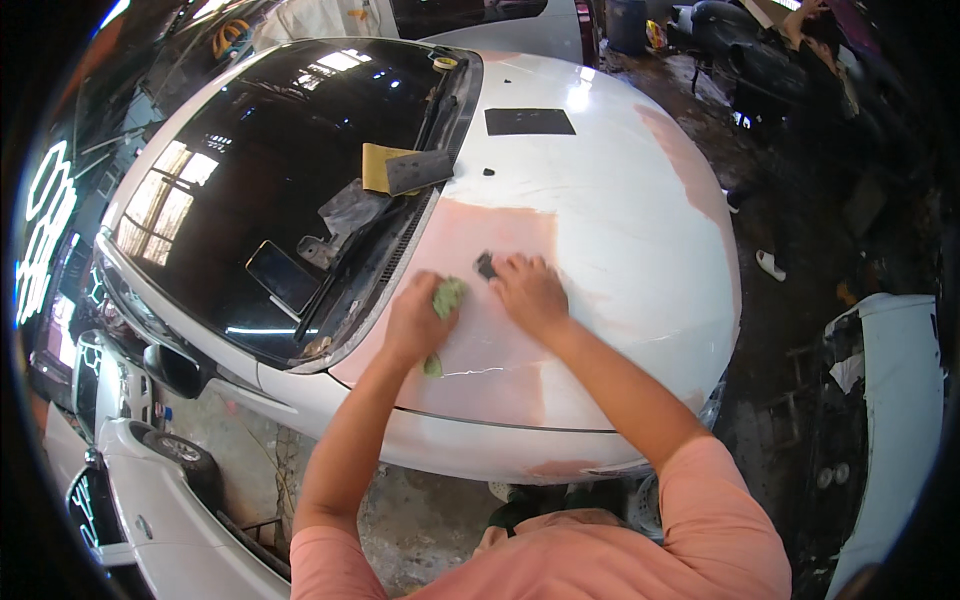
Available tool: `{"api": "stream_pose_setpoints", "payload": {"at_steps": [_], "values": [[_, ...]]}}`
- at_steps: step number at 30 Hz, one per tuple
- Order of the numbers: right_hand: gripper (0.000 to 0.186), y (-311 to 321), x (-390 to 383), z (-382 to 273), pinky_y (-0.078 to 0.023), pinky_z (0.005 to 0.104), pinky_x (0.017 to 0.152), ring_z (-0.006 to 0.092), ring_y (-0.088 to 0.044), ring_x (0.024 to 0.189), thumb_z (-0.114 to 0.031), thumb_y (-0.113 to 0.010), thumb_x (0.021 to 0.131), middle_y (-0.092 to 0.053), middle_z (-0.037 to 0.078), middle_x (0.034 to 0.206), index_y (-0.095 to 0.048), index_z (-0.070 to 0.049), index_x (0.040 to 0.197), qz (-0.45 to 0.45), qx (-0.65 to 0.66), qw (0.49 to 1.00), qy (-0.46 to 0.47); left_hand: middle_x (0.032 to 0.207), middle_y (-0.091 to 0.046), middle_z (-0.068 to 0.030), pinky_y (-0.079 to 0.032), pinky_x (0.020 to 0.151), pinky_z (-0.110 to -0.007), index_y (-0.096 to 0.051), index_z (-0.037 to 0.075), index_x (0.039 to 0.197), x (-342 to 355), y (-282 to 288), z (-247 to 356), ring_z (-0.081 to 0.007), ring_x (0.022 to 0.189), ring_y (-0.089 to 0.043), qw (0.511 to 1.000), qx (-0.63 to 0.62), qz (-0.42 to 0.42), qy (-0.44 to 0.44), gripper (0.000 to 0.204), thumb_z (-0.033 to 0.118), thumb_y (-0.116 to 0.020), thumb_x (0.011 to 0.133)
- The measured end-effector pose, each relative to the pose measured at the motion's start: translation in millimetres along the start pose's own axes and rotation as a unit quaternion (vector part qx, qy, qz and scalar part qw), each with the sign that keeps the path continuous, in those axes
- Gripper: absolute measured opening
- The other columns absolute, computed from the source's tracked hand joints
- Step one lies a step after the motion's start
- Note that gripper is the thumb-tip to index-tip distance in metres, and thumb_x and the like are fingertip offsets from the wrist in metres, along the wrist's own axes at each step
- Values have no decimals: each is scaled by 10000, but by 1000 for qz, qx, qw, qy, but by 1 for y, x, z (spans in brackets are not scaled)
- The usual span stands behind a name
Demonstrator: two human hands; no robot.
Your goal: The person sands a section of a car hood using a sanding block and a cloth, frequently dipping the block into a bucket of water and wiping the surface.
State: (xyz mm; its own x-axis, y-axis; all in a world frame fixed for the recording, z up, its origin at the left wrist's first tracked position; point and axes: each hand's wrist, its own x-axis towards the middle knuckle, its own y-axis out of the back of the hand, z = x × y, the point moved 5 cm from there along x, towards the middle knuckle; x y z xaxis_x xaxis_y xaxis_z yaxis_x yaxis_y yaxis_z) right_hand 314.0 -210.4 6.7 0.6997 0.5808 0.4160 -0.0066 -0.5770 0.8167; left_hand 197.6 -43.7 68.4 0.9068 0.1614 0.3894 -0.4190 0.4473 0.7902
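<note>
Both hands on white car hood.
Left hand grips a green cloth; right hand presses a dark pad on the hood.

Dark windscreen filling the ten o'clock part of the view, with window reflections on the glass. Flat black phone-like slab lying low on that glass, toward nine o'clock. Crumpled grey sheet just above it, near the wiper line. Yellow sanding sheet and grey block touching, at about eleven o'clock of centre. Black rectangular sheet flat on the white panel at twelve o'clock. Roll of tape beyond, at the top of the cowl. Black side mirror at eight o'clock. Loose white body panel at four o'clock. Wet, dirty concrete floor at two o'clock.
</note>
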Motion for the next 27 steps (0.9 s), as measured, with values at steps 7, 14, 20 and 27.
{"api": "stream_pose_setpoints", "payload": {"at_steps": [7, 14, 20, 27], "values": [[319, -27, 81, 41, -518, 549, 1019, 384, -602, 1227, -343, -613, 1060, -672, 111, 1312, -695, -120, 1274, 23, -71, 994, -84, 1080, -780, -240, -590, 895, -437, -725, 76, 1338, 129, -2, 16, -393, 991, -763, 987, -131, -72, 61, 501, 241, -737, 865], [335, -31, 30, -26, -514, 530, 942, 348, -609, 1156, -311, -663, 1005, -672, 79, 1287, -712, -121, 1276, 5, -72, 997, 16, 1070, -764, -288, -598, 903, -452, -720, 58, 1323, 136, 8, 13, -452, 990, -751, 992, -88, -85, 12, 498, 281, -710, 878], [309, -22, 67, 23, -505, 515, 997, 365, -611, 1191, -261, -655, 1016, -691, 88, 1258, -713, -147, 1297, 63, -36, 996, -44, 1190, -726, -248, -589, 927, -472, -736, 113, 1289, 70, -16, 14, -433, 1063, -715, 975, -64, -169, -128, 422, 247, -758, 890], [339, -15, 19, -35, -497, 512, 1044, 349, -611, 1203, -290, -636, 1044, -695, 79, 1300, -725, -136, 1333, 33, -47, 998, -30, 1454, -631, -217, -491, 1143, -508, -767, 160, 1242, -24, 55, -28, -476, 1396, -546, 932, 82, -112, -335, 465, 404, -845, 855]]}}
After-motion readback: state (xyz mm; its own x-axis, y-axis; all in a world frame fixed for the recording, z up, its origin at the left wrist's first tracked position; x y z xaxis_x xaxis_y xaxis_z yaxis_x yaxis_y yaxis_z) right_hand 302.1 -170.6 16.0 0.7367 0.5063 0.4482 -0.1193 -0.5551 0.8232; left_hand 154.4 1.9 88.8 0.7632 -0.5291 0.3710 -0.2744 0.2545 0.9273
